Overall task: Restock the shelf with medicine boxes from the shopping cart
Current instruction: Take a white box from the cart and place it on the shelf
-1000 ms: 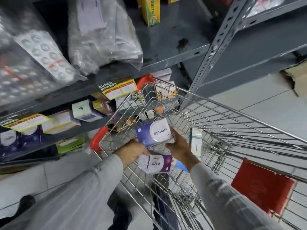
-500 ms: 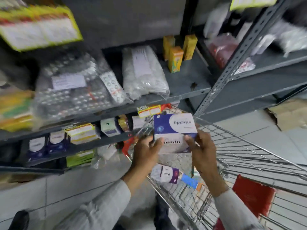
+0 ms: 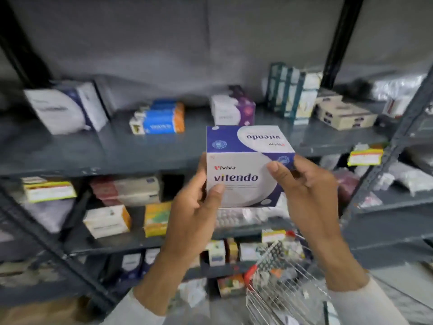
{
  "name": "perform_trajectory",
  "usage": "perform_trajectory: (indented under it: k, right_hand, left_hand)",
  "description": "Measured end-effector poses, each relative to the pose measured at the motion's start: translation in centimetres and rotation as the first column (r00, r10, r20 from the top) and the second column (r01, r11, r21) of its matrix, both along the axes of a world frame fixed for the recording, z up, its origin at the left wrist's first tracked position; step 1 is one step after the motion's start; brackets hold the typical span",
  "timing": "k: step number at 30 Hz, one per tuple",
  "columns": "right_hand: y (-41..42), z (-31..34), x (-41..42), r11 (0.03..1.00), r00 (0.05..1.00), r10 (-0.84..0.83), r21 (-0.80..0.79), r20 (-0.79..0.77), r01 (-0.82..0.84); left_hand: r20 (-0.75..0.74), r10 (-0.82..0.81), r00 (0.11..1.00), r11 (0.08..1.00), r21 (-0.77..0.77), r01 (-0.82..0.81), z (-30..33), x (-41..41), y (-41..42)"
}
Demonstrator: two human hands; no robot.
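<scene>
A white and blue "vitendo" medicine box [image 3: 246, 165] is held up in front of the grey metal shelf [image 3: 117, 148]. My left hand [image 3: 194, 212] grips its left side, thumb on the front face. My right hand [image 3: 309, 191] grips its right side. The box sits level with the front edge of the upper shelf board. The wire shopping cart [image 3: 276, 289] shows at the bottom right, below my hands, with its red handle end visible.
The upper shelf board carries a large white box [image 3: 63, 109], blue and orange boxes [image 3: 159, 120], a purple and white box [image 3: 232, 109], teal boxes [image 3: 290, 90] and beige boxes [image 3: 344, 113]. Lower shelves hold more boxes and blister packs. Yellow price tags [image 3: 365, 157] hang on shelf edges.
Both hands lifted the vitendo box out of the cart and raised it to the upper shelf level. The view tilted up from the cart to the shelves.
</scene>
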State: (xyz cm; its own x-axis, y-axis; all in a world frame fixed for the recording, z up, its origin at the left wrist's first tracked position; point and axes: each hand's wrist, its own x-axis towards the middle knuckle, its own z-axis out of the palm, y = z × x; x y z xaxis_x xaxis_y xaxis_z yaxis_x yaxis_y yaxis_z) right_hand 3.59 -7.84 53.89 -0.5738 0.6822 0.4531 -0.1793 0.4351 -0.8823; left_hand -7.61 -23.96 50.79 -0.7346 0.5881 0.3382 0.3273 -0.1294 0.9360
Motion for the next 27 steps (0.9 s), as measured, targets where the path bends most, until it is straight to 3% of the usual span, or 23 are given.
perform_trajectory:
  k: [5, 9, 16, 21, 27]
  right_hand:
    - [-6.2, 4.8, -9.3, 0.978, 0.979, 0.197, 0.079, -0.054, -0.192]
    - [-11.1, 6.2, -18.6, 0.945, 0.947, 0.321, 0.062, -0.009, -0.32]
    - [-20.5, 7.0, -31.7, 0.811, 0.813, 0.574, -0.204, 0.094, -0.549]
    - [-23.7, 7.3, -37.3, 0.757, 0.746, 0.642, -0.303, 0.179, -0.579]
    - [-24.5, 5.3, -39.7, 0.753, 0.75, 0.634, -0.369, 0.187, -0.545]
  left_hand:
    - [-0.062, 0.116, 0.991, 0.99, 0.086, -0.11, 5.1, -6.3, -7.9]
    - [-0.041, 0.208, 0.977, 0.971, 0.127, -0.201, 7.0, -11.9, -13.8]
    - [0.172, 0.371, 0.912, 0.908, 0.14, -0.395, 8.1, -22.3, -21.3]
    - [0.199, 0.402, 0.894, 0.896, 0.114, -0.428, 7.5, -27.1, -23.6]
    - [0.257, 0.394, 0.883, 0.903, 0.069, -0.423, 6.5, -29.3, -24.2]
